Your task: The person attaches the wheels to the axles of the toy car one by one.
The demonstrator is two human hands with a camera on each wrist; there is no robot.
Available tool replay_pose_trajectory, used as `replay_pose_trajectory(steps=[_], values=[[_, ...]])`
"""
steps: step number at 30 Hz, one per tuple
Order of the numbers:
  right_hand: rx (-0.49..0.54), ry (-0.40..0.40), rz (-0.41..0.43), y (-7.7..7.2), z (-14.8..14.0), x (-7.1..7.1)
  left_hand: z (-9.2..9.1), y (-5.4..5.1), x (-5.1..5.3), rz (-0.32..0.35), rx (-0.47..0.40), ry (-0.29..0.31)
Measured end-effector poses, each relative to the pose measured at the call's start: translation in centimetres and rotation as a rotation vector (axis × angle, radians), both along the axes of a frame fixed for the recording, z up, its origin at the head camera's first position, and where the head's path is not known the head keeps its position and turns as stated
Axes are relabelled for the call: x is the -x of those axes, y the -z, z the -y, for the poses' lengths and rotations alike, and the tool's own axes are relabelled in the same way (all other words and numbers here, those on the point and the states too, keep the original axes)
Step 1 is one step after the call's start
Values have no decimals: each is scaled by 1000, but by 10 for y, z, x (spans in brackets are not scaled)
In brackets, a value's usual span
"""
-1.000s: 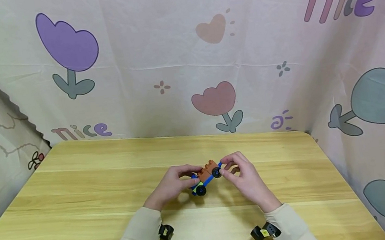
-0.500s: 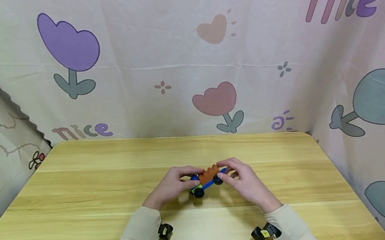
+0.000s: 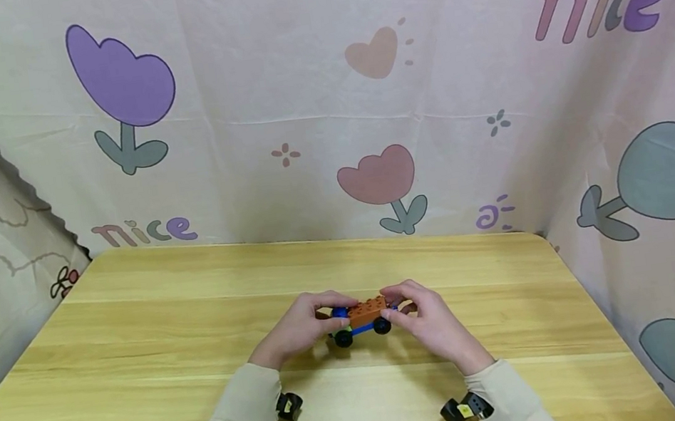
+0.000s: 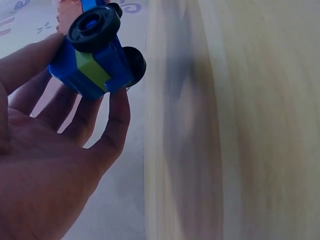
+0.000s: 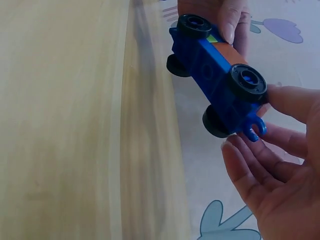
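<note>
A toy brick car is held level between my two hands above the table. It has a blue base, black wheels, a green stripe and an orange studded brick on top. My left hand grips the blue-and-green end, thumb on the near side and fingers on the far side. At the other end, my right hand pinches the car by the orange brick. A blue hook sticks out on that side, close to the right fingers. The left wrist view shows the blue end and a black wheel up close.
The wooden table spreads under both arms. A patterned cloth hangs behind it and along the sides. Black wrist cameras are strapped at both sleeves.
The car has tilted from right end raised to nearly level, its right end lowering. My right hand has shifted its hold from the wheel area to the orange brick; the left hand stays about in place.
</note>
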State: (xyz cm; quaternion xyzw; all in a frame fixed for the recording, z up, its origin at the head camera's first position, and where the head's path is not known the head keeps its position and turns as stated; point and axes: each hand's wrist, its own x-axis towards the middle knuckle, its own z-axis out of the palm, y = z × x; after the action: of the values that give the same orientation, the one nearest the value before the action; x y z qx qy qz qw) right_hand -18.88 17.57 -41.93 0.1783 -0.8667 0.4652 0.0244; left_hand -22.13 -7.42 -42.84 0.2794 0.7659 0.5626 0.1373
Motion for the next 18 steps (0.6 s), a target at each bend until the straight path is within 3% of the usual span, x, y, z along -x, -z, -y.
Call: replay_pose_trajectory(steps=[10, 18], values=[[67, -61, 99, 5, 1, 0, -1, 2, -2, 34, -14, -13], [91, 12, 95, 4, 1, 0, 1, 3, -2, 92, -22, -106]])
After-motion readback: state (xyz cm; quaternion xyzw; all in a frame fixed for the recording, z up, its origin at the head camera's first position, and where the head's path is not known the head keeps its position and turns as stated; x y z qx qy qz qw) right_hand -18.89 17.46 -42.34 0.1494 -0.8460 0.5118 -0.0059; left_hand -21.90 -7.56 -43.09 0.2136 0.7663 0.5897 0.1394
